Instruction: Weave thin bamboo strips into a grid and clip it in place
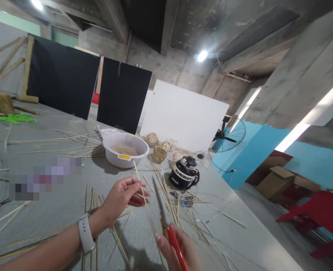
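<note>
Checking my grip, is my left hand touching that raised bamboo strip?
Touching: in the head view, your left hand holds the bamboo strip, thumb tip against it.

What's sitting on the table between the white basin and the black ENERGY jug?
In the head view, a woven ball and some thin strips lie between the basin and the jug.
</note>
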`<action>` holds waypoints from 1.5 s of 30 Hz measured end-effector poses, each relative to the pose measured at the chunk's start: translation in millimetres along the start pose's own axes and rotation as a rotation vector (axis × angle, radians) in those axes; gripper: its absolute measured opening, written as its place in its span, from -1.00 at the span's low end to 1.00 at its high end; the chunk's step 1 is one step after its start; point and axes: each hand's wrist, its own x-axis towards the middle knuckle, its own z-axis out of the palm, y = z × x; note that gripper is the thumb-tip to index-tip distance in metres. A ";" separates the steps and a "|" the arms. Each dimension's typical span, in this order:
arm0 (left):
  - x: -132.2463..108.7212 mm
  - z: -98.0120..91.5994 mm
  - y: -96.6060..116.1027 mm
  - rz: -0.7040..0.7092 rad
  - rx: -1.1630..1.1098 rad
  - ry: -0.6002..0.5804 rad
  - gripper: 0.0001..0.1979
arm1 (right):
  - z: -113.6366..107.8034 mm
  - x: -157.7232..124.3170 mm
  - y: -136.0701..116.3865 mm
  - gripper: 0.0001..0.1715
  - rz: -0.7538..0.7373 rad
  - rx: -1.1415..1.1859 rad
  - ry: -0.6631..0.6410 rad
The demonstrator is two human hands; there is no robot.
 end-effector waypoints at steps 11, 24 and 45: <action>-4.5 1.0 -6.4 -0.080 -0.027 -0.262 -0.65 | 2.9 3.1 -2.3 -0.40 0.138 0.422 -0.107; -3.9 1.3 -17.9 -0.167 0.123 -0.381 -0.64 | 16.9 7.0 31.1 -0.34 0.097 0.343 -0.098; -5.6 -26.7 -4.5 -0.514 0.307 -0.819 -0.72 | -92.9 27.8 -7.6 -0.64 0.116 0.191 -0.286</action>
